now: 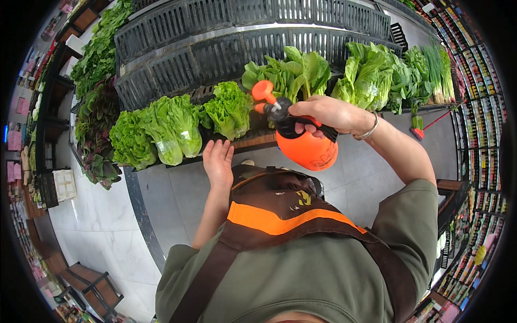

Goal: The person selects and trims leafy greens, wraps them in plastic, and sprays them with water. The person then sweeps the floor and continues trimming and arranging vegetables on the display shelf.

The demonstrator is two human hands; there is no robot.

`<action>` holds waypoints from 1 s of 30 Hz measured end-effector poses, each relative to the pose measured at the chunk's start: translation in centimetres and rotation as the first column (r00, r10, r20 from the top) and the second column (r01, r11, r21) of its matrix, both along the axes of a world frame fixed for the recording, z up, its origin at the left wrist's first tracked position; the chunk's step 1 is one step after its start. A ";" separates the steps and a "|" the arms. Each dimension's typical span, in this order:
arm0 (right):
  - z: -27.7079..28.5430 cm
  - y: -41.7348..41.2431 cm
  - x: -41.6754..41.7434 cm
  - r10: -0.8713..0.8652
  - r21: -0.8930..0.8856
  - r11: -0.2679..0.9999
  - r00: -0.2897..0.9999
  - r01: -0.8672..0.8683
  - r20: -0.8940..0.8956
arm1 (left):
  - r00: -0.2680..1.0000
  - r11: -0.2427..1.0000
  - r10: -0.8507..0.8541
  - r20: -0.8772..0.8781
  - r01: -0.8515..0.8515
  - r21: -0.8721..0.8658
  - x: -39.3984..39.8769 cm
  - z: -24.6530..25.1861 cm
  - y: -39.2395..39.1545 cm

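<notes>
My right hand (329,115) grips the black and red handle of an orange pump sprayer bottle (307,151), its round orange pump knob and nozzle towards the shelf's left side. Palm up and fingers extended, my left hand (218,161) holds nothing by the shelf edge. Just beyond it stands a head of curly green lettuce (230,111). To its left are taped bundles of green lettuce (171,129) and another leafy lettuce (131,141). Behind the sprayer is a clump of broad-leaved greens (295,72). I cannot tell whether any spray is leaving the nozzle.
Slotted black plastic crates (218,50) line the rack behind. Romaine-like lettuce (367,76) and spring onions (436,76) stand at right; red-green amaranth (97,129) lies at left. A red broom (418,132) rests on the floor. Packed shelves (480,121) border the right aisle.
</notes>
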State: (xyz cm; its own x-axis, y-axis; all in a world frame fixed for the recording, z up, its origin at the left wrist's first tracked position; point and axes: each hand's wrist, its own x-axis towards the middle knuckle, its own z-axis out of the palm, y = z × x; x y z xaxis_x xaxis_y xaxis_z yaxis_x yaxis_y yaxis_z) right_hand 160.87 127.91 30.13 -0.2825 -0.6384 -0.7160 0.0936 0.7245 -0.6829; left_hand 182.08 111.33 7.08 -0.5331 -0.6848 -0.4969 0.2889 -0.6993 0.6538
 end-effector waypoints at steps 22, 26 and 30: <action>6.2 -6.1 1.6 0.034 0.036 0.999 0.997 -0.032 -0.068 | 0.886 0.530 0.128 0.446 0.319 -0.786 -7.6 -1.4 -5.0; 8.0 -12.5 2.7 0.200 0.043 0.980 0.969 -0.195 -0.147 | 0.899 0.651 0.020 0.437 0.320 -0.688 -8.0 -3.4 -3.6; 10.0 -19.4 5.6 0.358 -0.027 0.929 0.917 -0.368 -0.175 | 0.977 0.608 -0.115 0.180 0.212 -0.765 -8.3 -5.7 -4.6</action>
State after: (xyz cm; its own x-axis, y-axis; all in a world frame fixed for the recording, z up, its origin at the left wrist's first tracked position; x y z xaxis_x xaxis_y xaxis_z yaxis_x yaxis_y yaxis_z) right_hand 166.45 108.47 40.18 -0.1337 -0.7583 -0.6380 -0.2852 0.6460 -0.7080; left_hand 173.79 106.76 1.35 -0.6553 -0.7457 0.1204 0.1197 0.0549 0.9913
